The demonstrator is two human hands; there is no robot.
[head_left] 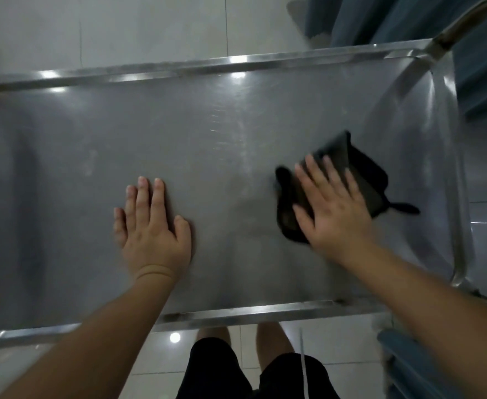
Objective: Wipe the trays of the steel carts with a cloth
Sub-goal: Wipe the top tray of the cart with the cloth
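The steel cart's top tray [202, 133] fills most of the head view, with raised rims all round. A dark cloth [360, 171] lies crumpled on the tray's right half. My right hand [334, 205] presses flat on the cloth with straight, spread fingers and looks blurred. My left hand [153, 223] rests palm down on the bare steel near the tray's middle, fingers straight and together. Faint streaks show on the metal between and beyond the hands.
The cart's tubular handle [460, 21] curves up at the far right corner. Blue fabric [483, 82] hangs beyond the right end and another blue item [409, 367] is at the lower right. Pale floor tiles [121, 33] surround the cart.
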